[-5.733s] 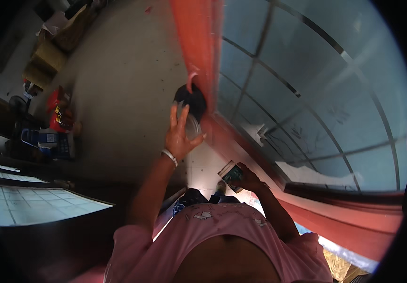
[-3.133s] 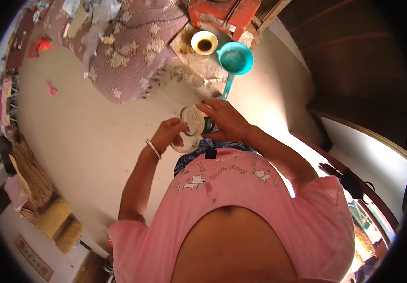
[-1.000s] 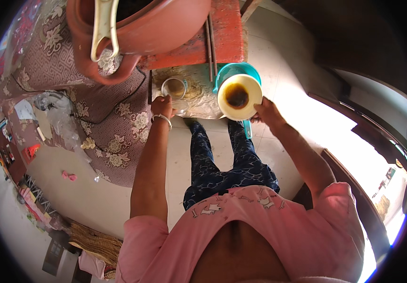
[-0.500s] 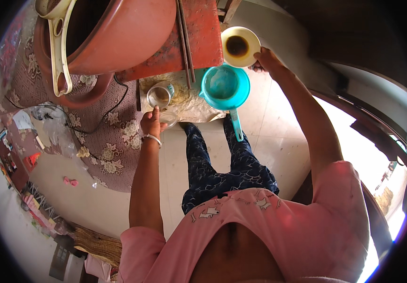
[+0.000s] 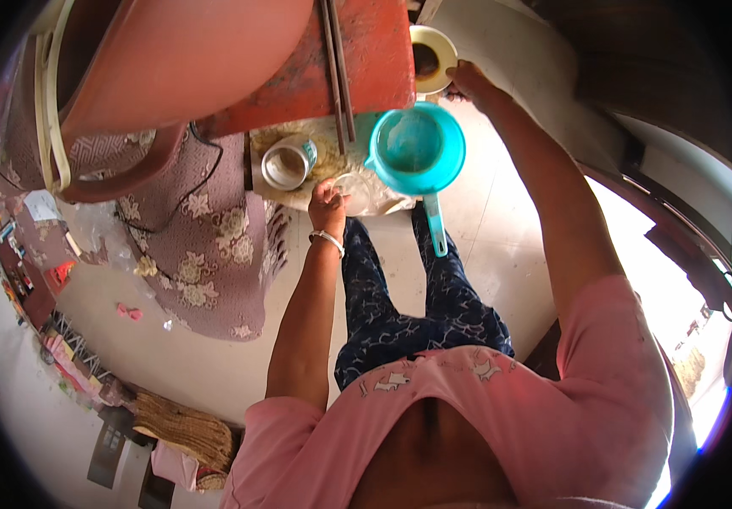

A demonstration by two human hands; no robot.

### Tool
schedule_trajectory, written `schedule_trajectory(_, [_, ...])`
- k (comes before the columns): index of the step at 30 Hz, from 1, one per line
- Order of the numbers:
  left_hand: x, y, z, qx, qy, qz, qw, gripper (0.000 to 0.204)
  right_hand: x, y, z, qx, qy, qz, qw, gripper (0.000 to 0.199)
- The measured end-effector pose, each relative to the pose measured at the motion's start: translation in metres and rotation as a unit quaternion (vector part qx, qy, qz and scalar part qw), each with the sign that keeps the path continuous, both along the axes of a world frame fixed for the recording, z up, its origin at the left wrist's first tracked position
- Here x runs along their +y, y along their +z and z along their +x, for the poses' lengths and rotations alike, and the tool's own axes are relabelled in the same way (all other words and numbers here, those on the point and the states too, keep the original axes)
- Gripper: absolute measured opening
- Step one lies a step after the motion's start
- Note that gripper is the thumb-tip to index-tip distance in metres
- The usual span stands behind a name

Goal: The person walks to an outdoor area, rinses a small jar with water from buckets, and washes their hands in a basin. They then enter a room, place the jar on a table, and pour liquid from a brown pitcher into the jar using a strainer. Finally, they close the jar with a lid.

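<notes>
My right hand (image 5: pixel 470 81) grips the rim of a cream bowl (image 5: pixel 445 49) with dark brown liquid in it, beside the red table's corner. Just nearer stands a teal long-handled dipper (image 5: pixel 457 146), its handle pointing toward my legs; no hand touches it. My left hand (image 5: pixel 328 205) pinches the edge of a clear round lid-like piece (image 5: pixel 356 194), low over the wrinkled, stained sheet. Left of that hand, and apart from it, a clear plastic jar (image 5: pixel 288 165) rests on the sheet. What the jar holds is hard to make out.
A red table (image 5: pixel 374 51) carries two dark sticks (image 5: pixel 337 76) that jut past its near edge. At the upper left are a large reddish-brown basin (image 5: pixel 187 59) and a cream plastic handle (image 5: pixel 53 119). A patterned cloth (image 5: pixel 204 254) hangs nearby, with a black cord (image 5: pixel 209 174) across it.
My left hand has moved right, away from the jar, with the clear lid-like piece. My right hand and the bowl have shifted slightly farther away, partly behind the table corner.
</notes>
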State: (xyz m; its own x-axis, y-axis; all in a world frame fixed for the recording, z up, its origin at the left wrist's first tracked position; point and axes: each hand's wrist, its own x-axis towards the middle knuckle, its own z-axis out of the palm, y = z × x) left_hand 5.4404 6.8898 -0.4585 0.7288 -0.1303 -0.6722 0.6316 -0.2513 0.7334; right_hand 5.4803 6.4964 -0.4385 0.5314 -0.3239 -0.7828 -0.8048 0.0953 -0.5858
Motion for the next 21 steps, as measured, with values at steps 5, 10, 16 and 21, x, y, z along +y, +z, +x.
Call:
schedule_trajectory(5, [-0.004, -0.057, 0.018, -0.038, 0.002, -0.053, 0.998, 0.027, 0.011, 0.005, 0.021, -0.026, -0.032, 0.017, 0.999, 0.021])
schedule_trajectory(10, [-0.027, -0.05, 0.03, -0.047, -0.148, 0.065, 0.986, 0.031, 0.014, -0.003, 0.008, 0.014, -0.079, -0.011, 0.997, 0.031])
schedule_trajectory(16, [-0.041, -0.026, 0.007, -0.217, -0.122, 0.096, 0.964, 0.048, 0.012, -0.011, -0.02, -0.037, -0.034, -0.229, 0.972, 0.049])
schedule_trajectory(21, [-0.032, 0.018, 0.007, -0.251, -0.168, 0.147, 0.942, 0.045, 0.061, 0.074, -0.048, -0.204, -0.094, -0.22, 0.949, 0.026])
